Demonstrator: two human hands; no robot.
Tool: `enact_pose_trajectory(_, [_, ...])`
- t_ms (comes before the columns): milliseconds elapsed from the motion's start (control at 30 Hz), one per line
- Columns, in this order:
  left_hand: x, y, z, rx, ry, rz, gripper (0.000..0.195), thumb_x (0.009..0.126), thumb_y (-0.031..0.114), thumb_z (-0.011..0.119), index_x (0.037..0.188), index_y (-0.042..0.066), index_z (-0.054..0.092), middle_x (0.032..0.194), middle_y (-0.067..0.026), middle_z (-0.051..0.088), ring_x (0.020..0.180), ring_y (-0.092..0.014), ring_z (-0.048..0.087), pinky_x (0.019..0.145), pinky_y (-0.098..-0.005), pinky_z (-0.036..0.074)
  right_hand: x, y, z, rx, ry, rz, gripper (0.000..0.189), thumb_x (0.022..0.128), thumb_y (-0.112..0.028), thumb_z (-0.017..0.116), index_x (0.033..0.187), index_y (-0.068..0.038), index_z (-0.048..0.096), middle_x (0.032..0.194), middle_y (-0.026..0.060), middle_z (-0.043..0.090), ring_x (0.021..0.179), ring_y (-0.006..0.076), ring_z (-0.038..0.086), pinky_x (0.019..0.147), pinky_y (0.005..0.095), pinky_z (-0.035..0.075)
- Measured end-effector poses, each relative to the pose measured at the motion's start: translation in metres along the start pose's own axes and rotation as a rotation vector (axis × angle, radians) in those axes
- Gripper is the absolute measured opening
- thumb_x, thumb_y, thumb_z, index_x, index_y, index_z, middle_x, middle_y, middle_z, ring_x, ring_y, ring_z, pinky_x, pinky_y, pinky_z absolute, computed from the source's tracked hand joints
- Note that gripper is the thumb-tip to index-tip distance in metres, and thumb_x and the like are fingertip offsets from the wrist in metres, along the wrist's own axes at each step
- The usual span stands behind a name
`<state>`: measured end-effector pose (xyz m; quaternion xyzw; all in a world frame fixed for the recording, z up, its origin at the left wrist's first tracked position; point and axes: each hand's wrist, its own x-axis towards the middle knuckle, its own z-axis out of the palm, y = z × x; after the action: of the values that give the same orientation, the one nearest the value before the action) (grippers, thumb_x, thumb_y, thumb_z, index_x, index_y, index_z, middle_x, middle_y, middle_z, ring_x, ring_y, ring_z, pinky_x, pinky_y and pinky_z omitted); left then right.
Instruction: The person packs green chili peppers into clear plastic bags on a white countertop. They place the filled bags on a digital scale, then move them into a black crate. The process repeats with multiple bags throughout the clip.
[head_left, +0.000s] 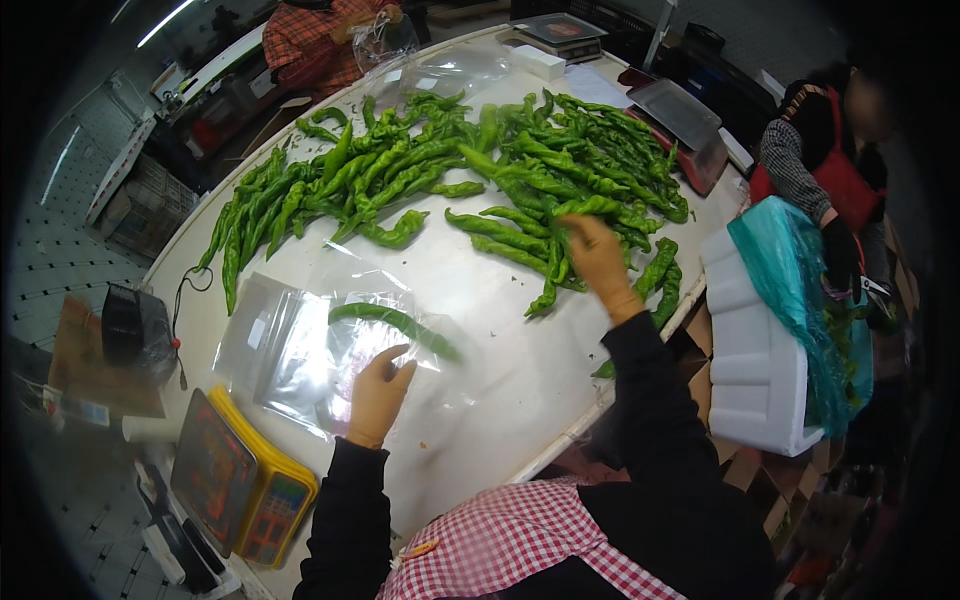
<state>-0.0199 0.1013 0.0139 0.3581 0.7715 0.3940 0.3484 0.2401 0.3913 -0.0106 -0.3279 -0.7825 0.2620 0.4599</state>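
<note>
Long green chili peppers (420, 157) lie in a wide heap across the white table (450, 442). My right hand (596, 259), in a tan glove, reaches into the near side of the heap; its fingertips touch peppers, and whether they grip one is hard to see. My left hand (381, 390), gloved likewise, is at a clear plastic bag (442, 382), thumb and fingers apart, perhaps with the film between them. One curved green pepper (394, 321) lies in or on this bag. Beside it on the left is a stack of clear bags (274, 345).
A yellow scale (274, 502) stands at the lower left, a red scale (701, 165) and another scale (562, 34) at the far side. Right of the table is a white foam box (750, 360) with green film; a co-worker there holds scissors (874, 289). Another person handles plastic film across the table.
</note>
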Motion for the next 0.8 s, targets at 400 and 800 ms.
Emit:
enact_pose_trajectory(400, [-0.012,-0.004,-0.006,0.199,0.154,0.104,0.025,0.085,0.017,0.071,0.106,0.002,0.069,0.063,-0.0005,0.053,0.057,-0.008,0.047,0.055,-0.0264,0.041,-0.003,0.028,-0.112,-0.545,-0.392,0.049,0.054,0.085,-0.011,0.061,0.138,-0.018,0.051,0.111,0.0157,0.066,0.081,0.0321,0.063,0.076,0.0383,0.05])
enact_pose_trajectory(800, [-0.009,0.0,0.026,0.257,0.253,0.286,0.025,0.096,0.028,0.056,0.11,0.012,0.069,0.075,-0.0164,0.068,0.07,-0.034,0.066,0.067,-0.04,0.051,-0.112,-0.137,-0.058,0.57,-1.146,0.868,0.038,0.094,-0.024,0.057,0.123,-0.001,0.063,0.074,0.0042,0.064,0.053,0.0052,0.05,0.048,0.0201,0.038])
